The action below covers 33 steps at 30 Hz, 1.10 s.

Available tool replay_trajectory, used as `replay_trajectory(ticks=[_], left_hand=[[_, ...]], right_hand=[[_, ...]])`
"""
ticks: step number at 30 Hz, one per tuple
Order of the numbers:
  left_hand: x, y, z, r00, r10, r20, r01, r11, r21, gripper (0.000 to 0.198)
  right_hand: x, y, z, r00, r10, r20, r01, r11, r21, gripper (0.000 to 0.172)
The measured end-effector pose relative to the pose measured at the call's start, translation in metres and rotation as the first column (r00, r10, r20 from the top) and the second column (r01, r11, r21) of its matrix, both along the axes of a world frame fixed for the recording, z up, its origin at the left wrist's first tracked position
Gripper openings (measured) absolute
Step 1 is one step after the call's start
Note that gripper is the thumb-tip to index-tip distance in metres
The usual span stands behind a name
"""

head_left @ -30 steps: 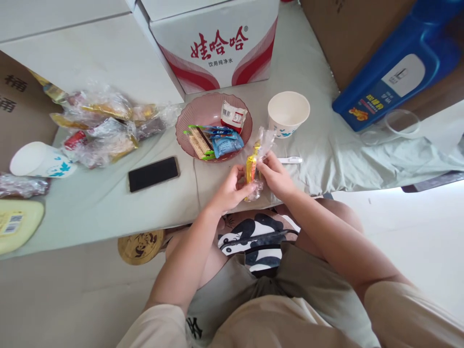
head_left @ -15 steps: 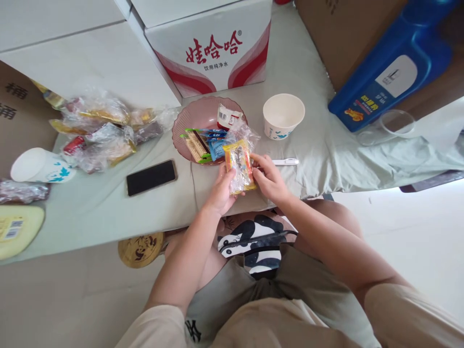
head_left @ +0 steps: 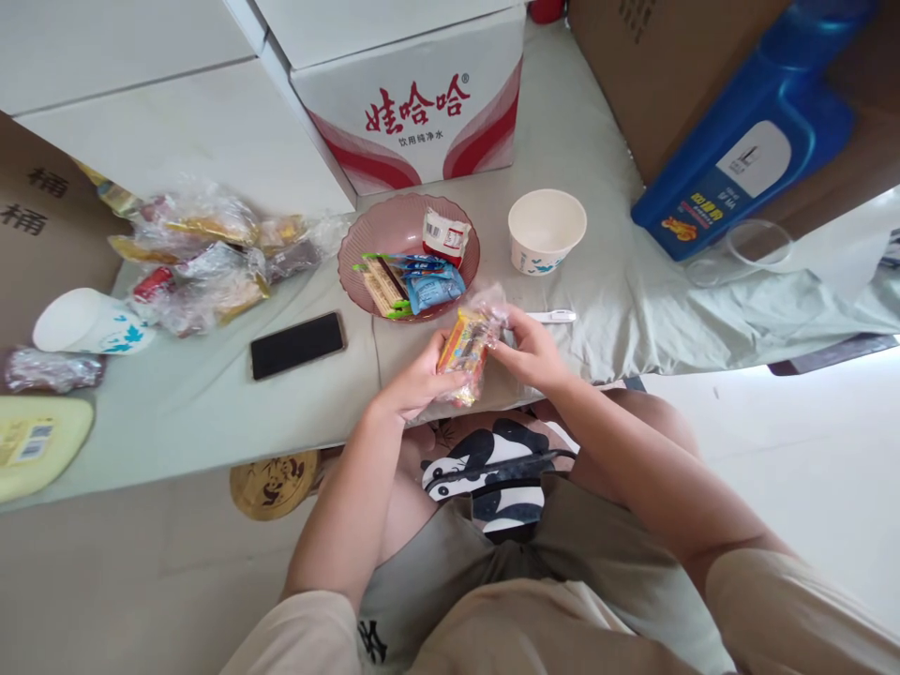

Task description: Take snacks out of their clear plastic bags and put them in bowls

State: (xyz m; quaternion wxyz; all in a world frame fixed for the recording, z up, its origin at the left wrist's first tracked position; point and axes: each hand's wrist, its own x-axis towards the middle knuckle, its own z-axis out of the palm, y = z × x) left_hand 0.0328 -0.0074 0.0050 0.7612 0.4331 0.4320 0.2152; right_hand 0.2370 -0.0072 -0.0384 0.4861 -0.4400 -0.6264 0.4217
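1. In the head view, losing most fingers of the left hand (head_left: 416, 380) behind the yellow packet (head_left: 464, 345), and so not making out their placing on the back.
2. Hiding the left end of a slim white stick (head_left: 559, 317) behind the right hand (head_left: 538, 352).
3. Cutting off the blue bottle (head_left: 794, 131) at the upper edge and the pale yellow container (head_left: 60, 422) at the left edge.
4. Barely making out the clear plastic cup (head_left: 759, 244) near the blue bottle, and hardly telling one piece from another in the heap of wrapped snacks (head_left: 211, 244).
5. Showing the yellow packet as a small, oblong block with orange-red markings, tilting toward the upper right inside a shiny, crinkled clear wrapper (head_left: 490, 302); not reading the print, being too small and too covered by glare.
6. Clamping the left grip on the yellow packet, with the thumb across its lower front; pinching the clear wrapper on the right side between thumb and fingers of the right grip.
7. Holding the yellow packet above the front part of the cloth-covered table (head_left: 605, 314), just in front of the pink ribbed plate (head_left: 362, 230), right of the phone (head_left: 298, 345) and nearer the lap than the upright paper cup (head_left: 547, 239).
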Motion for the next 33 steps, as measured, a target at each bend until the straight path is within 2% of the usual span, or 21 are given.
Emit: replay_trajectory(ticks=[2,6,8,12,16,21,26,29,33], left_hand=[[0.001,0.000,-0.004,0.999,0.045,-0.029,-0.045,0.999,0.017,0.068],[0.010,-0.001,-0.013,0.980,0.200,-0.004,-0.199,0.978,0.064,0.070],[0.015,-0.002,-0.016,0.961,0.274,0.036,-0.275,0.959,0.063,0.069],[0.022,-0.003,-0.014,0.923,0.373,0.097,-0.376,0.927,0.014,0.071],[0.021,-0.003,-0.013,0.902,0.419,0.101,-0.417,0.908,-0.041,0.069],[0.019,0.000,-0.018,0.874,0.459,0.161,-0.452,0.888,-0.082,0.065],[0.024,0.005,-0.027,0.824,0.493,0.279,-0.484,0.869,-0.105,0.055],[0.025,0.005,-0.028,0.861,0.455,0.226,-0.455,0.889,-0.055,0.059],[0.022,0.004,-0.028,0.900,0.412,0.140,-0.415,0.910,-0.011,0.058]], right_hand=[[-0.002,-0.002,-0.001,0.994,-0.039,0.107,0.029,0.995,0.095,0.031],[-0.006,-0.006,-0.002,0.927,-0.168,0.334,0.077,0.960,0.271,0.044],[-0.009,-0.009,-0.001,0.874,-0.211,0.438,0.078,0.950,0.302,0.048],[-0.016,-0.014,0.000,0.804,-0.193,0.562,0.002,0.946,0.323,0.049],[-0.016,-0.018,0.000,0.791,-0.171,0.587,-0.056,0.936,0.348,0.051],[-0.011,-0.021,0.004,0.780,-0.059,0.624,-0.183,0.931,0.316,0.060],[-0.018,-0.025,0.007,0.683,-0.111,0.722,-0.132,0.953,0.271,0.051],[-0.020,-0.027,0.007,0.658,-0.113,0.744,-0.126,0.958,0.257,0.050],[-0.020,-0.031,0.006,0.697,-0.085,0.712,-0.148,0.954,0.259,0.051]])
